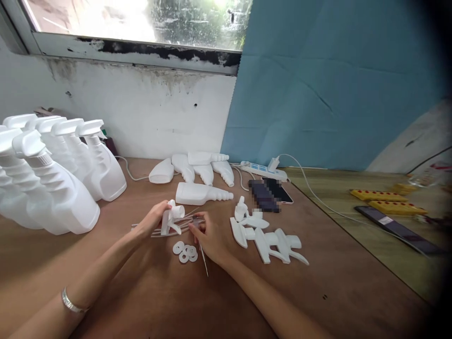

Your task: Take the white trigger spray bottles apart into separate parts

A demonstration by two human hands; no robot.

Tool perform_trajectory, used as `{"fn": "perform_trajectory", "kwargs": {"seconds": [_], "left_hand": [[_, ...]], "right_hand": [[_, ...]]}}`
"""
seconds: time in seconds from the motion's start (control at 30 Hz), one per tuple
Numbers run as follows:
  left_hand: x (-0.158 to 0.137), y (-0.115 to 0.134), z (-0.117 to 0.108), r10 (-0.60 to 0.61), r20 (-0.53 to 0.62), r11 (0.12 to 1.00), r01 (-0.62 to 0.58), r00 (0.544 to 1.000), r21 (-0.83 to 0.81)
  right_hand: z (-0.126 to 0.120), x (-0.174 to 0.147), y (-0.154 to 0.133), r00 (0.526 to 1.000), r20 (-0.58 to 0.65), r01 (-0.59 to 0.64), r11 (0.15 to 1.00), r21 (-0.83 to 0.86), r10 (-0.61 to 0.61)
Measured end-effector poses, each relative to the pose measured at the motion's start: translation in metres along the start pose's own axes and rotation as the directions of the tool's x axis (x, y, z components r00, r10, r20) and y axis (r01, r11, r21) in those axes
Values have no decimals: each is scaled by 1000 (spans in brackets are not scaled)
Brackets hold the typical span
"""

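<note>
My left hand (152, 221) is closed around a white trigger spray head (171, 217), its round collar facing right. My right hand (208, 238) is beside the collar with its fingers pinched on a thin pale rod (204, 260) that points down toward the table; whether it is a tube or a tool I cannot tell. Several clear dip tubes (158, 232) lie beneath and between both hands. A small group of white ring washers (184, 255) is on the table just in front of them. More white spray heads (263, 242) rest to the right of my right hand.
Upright white spray bottles (79, 179) with heads stand at the left. Headless bottles (201, 193) lie at the back. A power strip (263, 170), phones (278, 189) and a cable (307, 183) are at the back right. Yellow strips (379, 195) lie beyond the brown tabletop's right edge.
</note>
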State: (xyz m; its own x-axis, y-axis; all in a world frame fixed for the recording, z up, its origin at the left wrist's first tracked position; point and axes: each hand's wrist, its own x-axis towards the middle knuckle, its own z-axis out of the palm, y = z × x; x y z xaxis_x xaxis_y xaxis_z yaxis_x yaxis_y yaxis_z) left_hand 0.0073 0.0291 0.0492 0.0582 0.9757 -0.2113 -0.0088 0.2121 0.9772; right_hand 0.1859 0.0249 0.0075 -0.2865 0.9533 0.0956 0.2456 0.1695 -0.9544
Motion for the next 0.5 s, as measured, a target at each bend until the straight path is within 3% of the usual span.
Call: {"fn": "perform_trajectory", "kwargs": {"seconds": [0.17,0.33,0.5], "left_hand": [[14,20,33,123,24,992,-123,992,3],[25,28,69,149,-38,982,-143,988,124],[34,45,85,230,-94,942,-197,969,272]], "right_hand": [[2,0,3,996,-46,64,981,-181,-74],[1,3,6,993,-92,59,977,-203,-79],[0,5,9,993,-103,42,981,-190,-63]]}}
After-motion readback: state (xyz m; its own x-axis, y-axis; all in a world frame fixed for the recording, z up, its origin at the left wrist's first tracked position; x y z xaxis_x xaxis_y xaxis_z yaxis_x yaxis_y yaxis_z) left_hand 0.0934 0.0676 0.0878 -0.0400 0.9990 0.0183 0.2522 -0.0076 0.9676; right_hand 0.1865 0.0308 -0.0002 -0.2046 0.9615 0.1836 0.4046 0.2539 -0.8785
